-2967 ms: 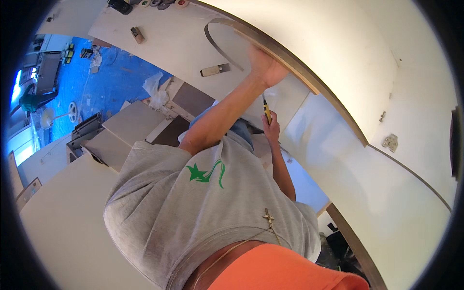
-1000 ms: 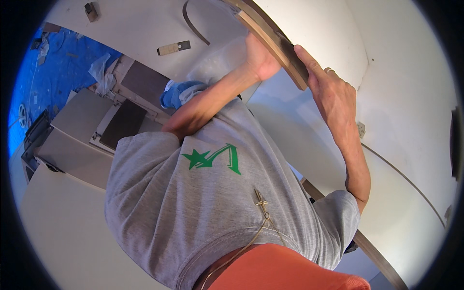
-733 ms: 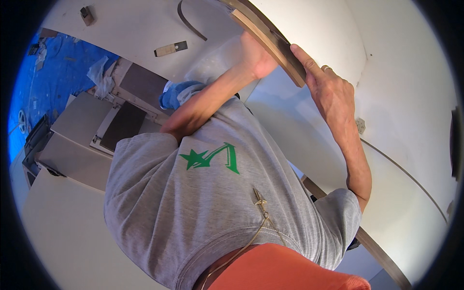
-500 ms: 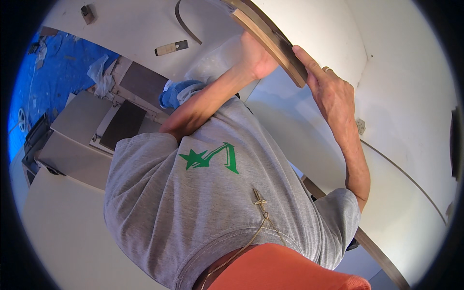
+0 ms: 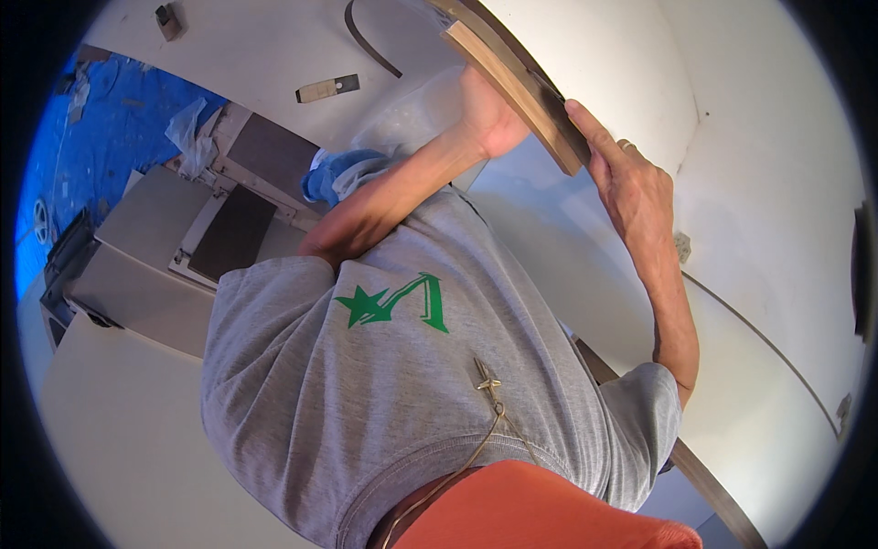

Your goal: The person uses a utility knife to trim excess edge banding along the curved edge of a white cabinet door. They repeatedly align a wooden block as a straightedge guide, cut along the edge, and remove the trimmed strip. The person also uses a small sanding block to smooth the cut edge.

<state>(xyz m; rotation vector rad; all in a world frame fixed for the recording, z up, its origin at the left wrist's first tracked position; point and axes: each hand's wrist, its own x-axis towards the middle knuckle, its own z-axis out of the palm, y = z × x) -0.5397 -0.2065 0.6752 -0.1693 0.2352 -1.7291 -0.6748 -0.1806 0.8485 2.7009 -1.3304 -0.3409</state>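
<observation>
At the upper middle, a long wooden board (image 5: 517, 96) slants down to the right, with a pale near edge and a dark brown face (image 5: 556, 112). My left hand (image 5: 494, 119) is against the board's underside, gripping it from the left; its fingertips are hidden behind the wood. On the other side, near the lower end, is my right hand (image 5: 633, 188), wearing a ring. Its index finger lies stretched along a thin dark thing at the board's edge, and the thumb is tucked beneath. What the right fingers pinch is mostly hidden.
On the pale work surface (image 5: 247, 50) lie a flat wood-and-black tool (image 5: 326, 89), a curved dark strip (image 5: 366, 44) and a small block-like tool (image 5: 167, 22). Left are blue floor sheeting (image 5: 137, 114) and pale panels (image 5: 146, 284). A white wall (image 5: 759, 137) stands right.
The board and both hands have shifted slightly right and down in the picture. The curved dark strip on the work surface has slid to the right. Both hands keep a similar hold.
</observation>
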